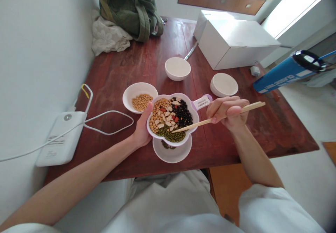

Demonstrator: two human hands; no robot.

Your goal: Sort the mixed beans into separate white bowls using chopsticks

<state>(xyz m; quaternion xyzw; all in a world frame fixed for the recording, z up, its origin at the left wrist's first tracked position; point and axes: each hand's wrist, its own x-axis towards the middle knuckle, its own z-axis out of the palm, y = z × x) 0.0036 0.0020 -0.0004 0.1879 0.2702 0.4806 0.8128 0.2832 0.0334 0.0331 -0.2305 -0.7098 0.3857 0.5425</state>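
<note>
My left hand (141, 128) grips the left rim of a white flower-shaped bowl (193, 114) that has a lilac handle and holds mixed beans, peanuts and seeds. It is raised over a small white bowl (172, 154) with a few green beans in it. My right hand (228, 112) is closed on a pair of wooden chopsticks (199, 122). Their tips rest among the green beans at the near side of the flower-shaped bowl. A white bowl of yellow soybeans (138, 98) sits just behind my left hand.
Two more white bowls, one (177, 68) behind and one (224, 84) to the right, stand on the red-brown wooden table (126, 65). A white box (233, 44), a green bag (131, 7), a white device with a cable (61, 136) and a blue bottle (286, 72) lie around the table.
</note>
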